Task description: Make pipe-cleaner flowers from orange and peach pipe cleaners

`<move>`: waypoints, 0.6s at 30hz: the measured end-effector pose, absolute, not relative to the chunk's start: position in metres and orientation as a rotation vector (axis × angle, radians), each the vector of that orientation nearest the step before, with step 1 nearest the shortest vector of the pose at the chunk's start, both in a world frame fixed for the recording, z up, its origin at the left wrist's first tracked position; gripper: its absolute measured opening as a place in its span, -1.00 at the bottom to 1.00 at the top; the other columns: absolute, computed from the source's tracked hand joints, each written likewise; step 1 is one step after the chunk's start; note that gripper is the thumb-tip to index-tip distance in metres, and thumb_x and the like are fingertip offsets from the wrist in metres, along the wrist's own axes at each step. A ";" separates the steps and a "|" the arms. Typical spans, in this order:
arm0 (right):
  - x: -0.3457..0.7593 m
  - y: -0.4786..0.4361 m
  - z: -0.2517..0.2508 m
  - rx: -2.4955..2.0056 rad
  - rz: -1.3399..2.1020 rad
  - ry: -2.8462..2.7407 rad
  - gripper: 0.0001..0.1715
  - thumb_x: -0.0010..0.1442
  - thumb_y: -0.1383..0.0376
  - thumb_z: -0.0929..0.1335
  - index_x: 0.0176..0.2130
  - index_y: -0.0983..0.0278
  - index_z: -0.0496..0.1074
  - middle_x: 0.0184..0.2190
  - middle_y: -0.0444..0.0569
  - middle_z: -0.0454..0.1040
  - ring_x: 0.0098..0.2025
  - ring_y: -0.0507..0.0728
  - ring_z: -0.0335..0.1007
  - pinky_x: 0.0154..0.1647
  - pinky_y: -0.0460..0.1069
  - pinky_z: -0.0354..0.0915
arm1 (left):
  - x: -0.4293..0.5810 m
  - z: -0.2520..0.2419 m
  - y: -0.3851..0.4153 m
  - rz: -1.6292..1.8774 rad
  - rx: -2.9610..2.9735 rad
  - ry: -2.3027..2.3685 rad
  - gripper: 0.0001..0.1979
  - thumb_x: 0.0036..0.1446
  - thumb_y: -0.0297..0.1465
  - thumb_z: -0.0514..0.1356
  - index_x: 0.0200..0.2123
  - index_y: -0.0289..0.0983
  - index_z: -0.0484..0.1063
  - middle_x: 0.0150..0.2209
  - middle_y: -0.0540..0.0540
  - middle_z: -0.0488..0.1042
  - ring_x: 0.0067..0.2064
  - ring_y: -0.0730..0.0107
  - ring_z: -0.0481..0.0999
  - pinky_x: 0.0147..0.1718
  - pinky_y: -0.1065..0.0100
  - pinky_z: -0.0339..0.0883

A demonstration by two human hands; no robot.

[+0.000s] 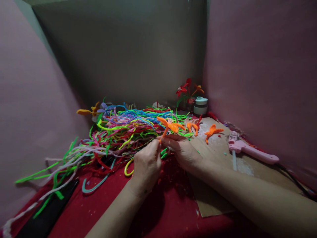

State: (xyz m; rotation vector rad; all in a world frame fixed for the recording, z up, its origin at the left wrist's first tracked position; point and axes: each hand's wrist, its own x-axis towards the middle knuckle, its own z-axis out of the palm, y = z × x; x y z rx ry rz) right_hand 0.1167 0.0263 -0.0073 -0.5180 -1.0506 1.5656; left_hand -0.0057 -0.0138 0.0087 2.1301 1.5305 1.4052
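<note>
Both my hands meet at the middle of the view around an orange pipe cleaner flower with pale strands at its centre. My left hand is closed at the flower's lower end, its fingertips pressed together. My right hand pinches beside it, thumb and forefinger just under the petals. The exact grip at the stem is partly hidden by the fingers. Just beyond lies a large heap of coloured pipe cleaners. To the right of the hands, another orange pipe cleaner piece rests on a cardboard sheet.
A pink glue gun with its cord lies on the cardboard at right. Behind stand a pale lidded container and red pipe cleaner flowers. A long black object lies at left on the red cloth. Walls enclose the table.
</note>
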 end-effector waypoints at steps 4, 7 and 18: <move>0.118 0.025 -0.005 -0.508 1.548 -1.062 -0.83 -0.12 0.21 0.51 -0.42 0.19 0.59 -0.46 -0.11 0.52 -0.38 0.06 0.28 -0.28 -0.01 0.20 | -0.006 0.013 -0.014 1.402 1.975 1.480 -0.84 0.09 -0.42 0.12 -0.53 -0.22 0.38 -0.60 0.05 0.26 -0.53 0.46 0.18 -0.46 0.46 0.03; 0.120 0.025 -0.005 -0.497 1.531 -1.117 -0.82 -0.09 0.22 0.50 -0.38 0.21 0.59 -0.44 -0.11 0.52 -0.40 0.03 0.27 -0.31 -0.03 0.18 | -0.007 0.015 -0.012 1.378 1.833 1.425 -0.82 0.11 -0.36 0.12 -0.50 -0.26 0.40 -0.60 0.06 0.23 -0.52 0.49 0.15 -0.50 0.47 0.04; 0.121 0.027 -0.004 -0.420 1.554 -1.245 -0.78 0.07 0.23 0.39 -0.26 0.24 0.56 -0.50 -0.11 0.48 -0.44 0.02 0.30 -0.33 -0.03 0.22 | -0.005 0.025 -0.013 1.263 1.257 1.098 -0.75 -0.01 -0.26 0.26 -0.52 -0.32 0.33 -0.67 0.14 0.13 -0.69 0.70 0.00 -0.70 0.56 -0.17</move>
